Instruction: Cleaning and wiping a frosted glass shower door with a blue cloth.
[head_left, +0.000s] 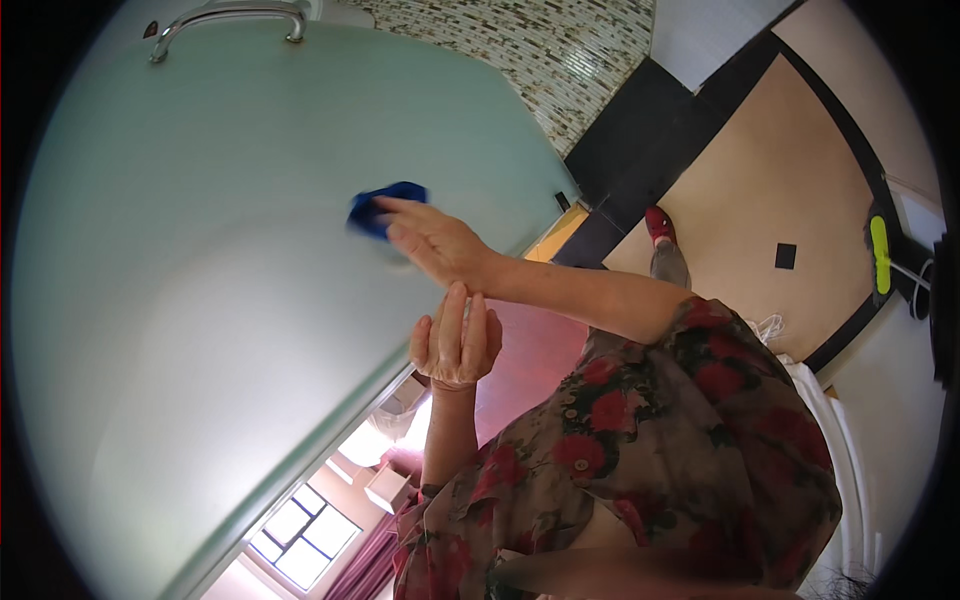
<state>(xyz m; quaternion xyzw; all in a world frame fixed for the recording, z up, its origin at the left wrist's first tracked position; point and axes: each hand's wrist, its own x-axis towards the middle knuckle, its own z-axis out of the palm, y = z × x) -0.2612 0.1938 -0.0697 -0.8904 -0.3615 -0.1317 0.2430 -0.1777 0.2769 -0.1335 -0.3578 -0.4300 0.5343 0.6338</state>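
My right hand (442, 240) is pressed over a dark blue cloth (379, 208), its fingers spread on it against a large frosted glass door (225, 225). Part of the cloth sticks out beyond the fingers, and hand and cloth are slightly blurred. Just below the right wrist, my left hand (457, 337) lies at the free edge of the door, its fingers bent over the glass and its thumb hidden. The left fingertips overlap the right wrist in view; whether they touch it I cannot tell. A curved chrome handle (232, 11) is fixed at the door's top left.
Mosaic tiling (525, 45) and black floor tiles (630, 135) lie past the door. Right of it, a beige floor (750, 187) holds my red shoe (658, 223), a small black square (785, 256) and a lime-green brush head (880, 255). A window (306, 536) shows at lower left.
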